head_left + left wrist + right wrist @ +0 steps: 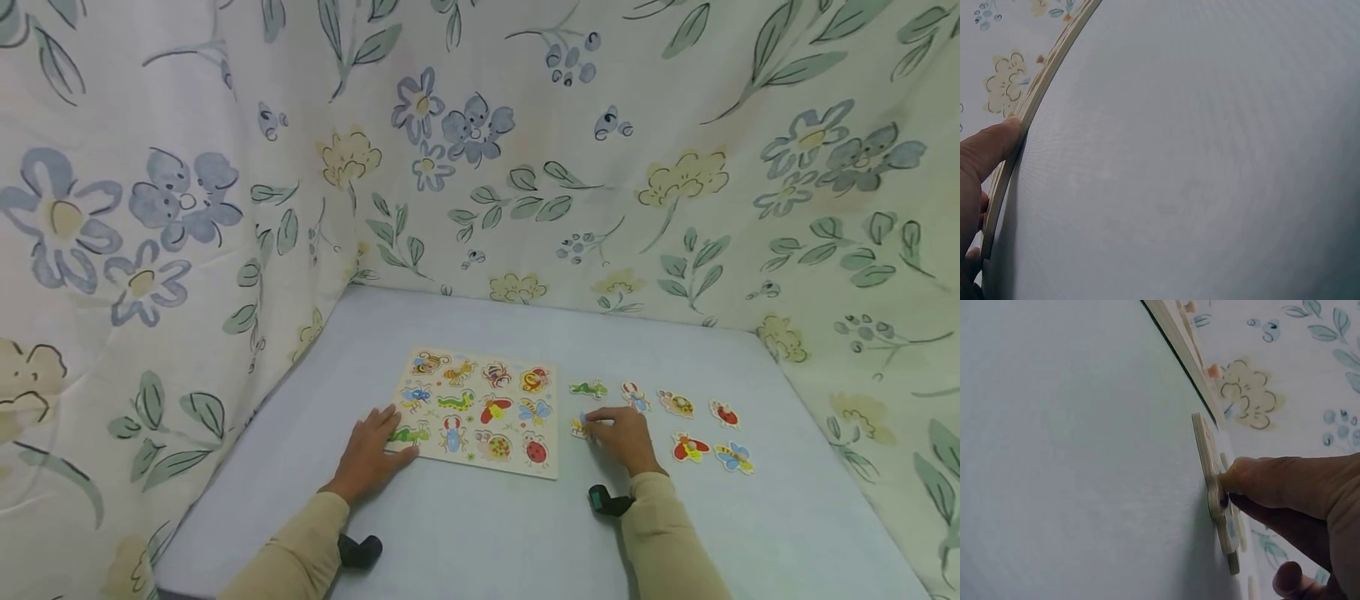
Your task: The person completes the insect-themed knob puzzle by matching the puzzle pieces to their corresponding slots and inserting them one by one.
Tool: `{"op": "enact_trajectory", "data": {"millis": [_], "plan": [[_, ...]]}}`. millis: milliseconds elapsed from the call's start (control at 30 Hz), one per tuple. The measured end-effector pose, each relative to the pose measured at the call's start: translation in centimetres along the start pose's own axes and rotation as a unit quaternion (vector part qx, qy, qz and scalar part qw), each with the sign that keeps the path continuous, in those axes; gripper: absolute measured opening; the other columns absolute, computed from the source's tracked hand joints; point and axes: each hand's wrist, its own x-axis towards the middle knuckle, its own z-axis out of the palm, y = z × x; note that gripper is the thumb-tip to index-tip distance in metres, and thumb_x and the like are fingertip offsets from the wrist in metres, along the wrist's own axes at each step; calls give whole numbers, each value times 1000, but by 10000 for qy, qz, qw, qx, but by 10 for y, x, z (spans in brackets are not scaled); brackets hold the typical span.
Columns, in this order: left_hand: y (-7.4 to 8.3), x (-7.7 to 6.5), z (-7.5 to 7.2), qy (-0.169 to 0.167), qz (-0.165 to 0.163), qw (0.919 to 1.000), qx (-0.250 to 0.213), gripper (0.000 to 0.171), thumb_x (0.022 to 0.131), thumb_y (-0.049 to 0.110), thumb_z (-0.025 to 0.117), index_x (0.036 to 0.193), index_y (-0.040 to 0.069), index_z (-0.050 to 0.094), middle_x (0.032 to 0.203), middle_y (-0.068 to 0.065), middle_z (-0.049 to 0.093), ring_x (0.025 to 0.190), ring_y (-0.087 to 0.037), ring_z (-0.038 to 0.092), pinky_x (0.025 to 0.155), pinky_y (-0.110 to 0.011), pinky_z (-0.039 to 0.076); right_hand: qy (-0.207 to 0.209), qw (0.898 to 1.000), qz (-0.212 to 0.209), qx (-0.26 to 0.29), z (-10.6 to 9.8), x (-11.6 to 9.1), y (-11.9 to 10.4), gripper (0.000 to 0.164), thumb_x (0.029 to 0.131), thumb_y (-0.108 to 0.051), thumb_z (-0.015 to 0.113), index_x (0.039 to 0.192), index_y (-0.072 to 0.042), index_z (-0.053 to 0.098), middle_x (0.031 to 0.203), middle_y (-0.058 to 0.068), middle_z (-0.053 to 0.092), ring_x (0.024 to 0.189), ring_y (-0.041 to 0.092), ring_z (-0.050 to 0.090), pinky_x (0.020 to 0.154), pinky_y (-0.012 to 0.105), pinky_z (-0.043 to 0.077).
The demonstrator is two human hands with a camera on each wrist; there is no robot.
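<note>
A wooden insect puzzle board (480, 433) lies on the table. My left hand (371, 450) rests on its front left corner, the fingers stretched along the left side. In the left wrist view the thumb (997, 140) presses on the board's front edge. To the right of the board, my right hand (621, 435) pinches a blue and yellow insect puzzle piece (578, 427) between thumb and fingers. The right wrist view shows that piece (1211, 469) edge-on, low over the table, its picture mostly hidden.
Loose pieces lie right of the board: a green grasshopper (588, 388), a blue beetle (636, 397), a snail (676, 403), a ladybug (725, 413), a red-winged insect (690, 447) and a blue-winged insect (734, 457). Flowered cloth (480, 225) walls the table (487, 542).
</note>
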Motion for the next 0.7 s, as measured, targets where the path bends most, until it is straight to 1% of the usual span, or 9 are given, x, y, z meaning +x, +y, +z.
{"op": "enact_trajectory", "data": {"millis": [67, 133, 200, 267, 333, 400, 500, 600, 700], "plan": [[0, 0, 0, 27, 47, 10000, -24, 76, 85, 40, 73, 140, -5, 45, 150, -18, 35, 141, -40, 19, 115, -53, 9, 33, 10000, -27, 12, 1, -1, 0, 12, 81, -15, 76, 90, -7, 79, 91, 5, 72, 67, 19, 50, 51, 29, 36], [0, 1, 0, 55, 87, 9999, -28, 76, 85, 40, 73, 140, -5, 45, 150, -19, 35, 140, -41, 20, 115, -53, 9, 88, 9999, -61, 31, 2, -1, 0, 12, 81, -14, 76, 89, -7, 79, 87, 4, 72, 62, 19, 48, 48, 28, 35], [0, 1, 0, 74, 102, 9999, -28, 76, 85, 40, 73, 140, -5, 46, 150, -18, 36, 140, -40, 20, 115, -53, 10, 163, 9998, -135, 16, 3, -1, 1, 12, 80, -14, 76, 89, -7, 79, 79, 2, 69, 57, 17, 45, 45, 27, 33], [-1, 2, 1, 72, 93, 9999, -39, 76, 85, 40, 73, 140, -4, 46, 150, -18, 36, 140, -40, 20, 115, -52, 9, 262, 9994, -216, -49, 3, -1, 1, 11, 80, -14, 76, 89, -7, 79, 65, 0, 63, 49, 15, 40, 41, 26, 30], [-2, 2, 2, 53, 94, 9999, -16, 76, 85, 40, 73, 139, -5, 46, 149, -19, 36, 140, -40, 21, 115, -53, 9, 451, 9982, -379, -117, 3, -1, 1, 11, 80, -14, 77, 88, -8, 79, 61, -2, 59, 48, 15, 38, 42, 26, 32], [-2, 2, 2, 27, 93, 10000, 7, 76, 85, 40, 72, 140, -5, 46, 150, -19, 35, 140, -40, 20, 115, -53, 9, 700, 9954, -633, -182, 2, -1, -1, 9, 81, -14, 77, 88, -8, 79, 64, 0, 62, 53, 17, 45, 47, 29, 40], [-3, 1, 2, 56, 136, 9999, 5, 76, 85, 40, 73, 139, -6, 46, 149, -19, 36, 140, -41, 21, 115, -54, 10, 1143, 9877, -1058, -125, -3, 2, -12, 9, 82, -13, 77, 89, -8, 79, 80, 4, 70, 70, 23, 56, 62, 39, 49], [-3, 0, 2, 106, 141, 9998, -21, 76, 85, 40, 73, 139, -5, 46, 149, -19, 37, 140, -41, 22, 115, -54, 11, 1478, 9795, -1365, 67, -8, 5, -32, 11, 83, -14, 76, 92, -8, 78, 86, 7, 71, 82, 27, 59, 69, 43, 49], [-3, 0, 2, 89, 122, 9999, -16, 76, 85, 39, 73, 139, -6, 46, 149, -19, 36, 140, -41, 21, 115, -54, 11, 1756, 9698, -1669, 282, -9, 10, -53, 12, 84, -12, 76, 94, -7, 78, 86, 7, 71, 79, 28, 55, 64, 42, 45]]}}
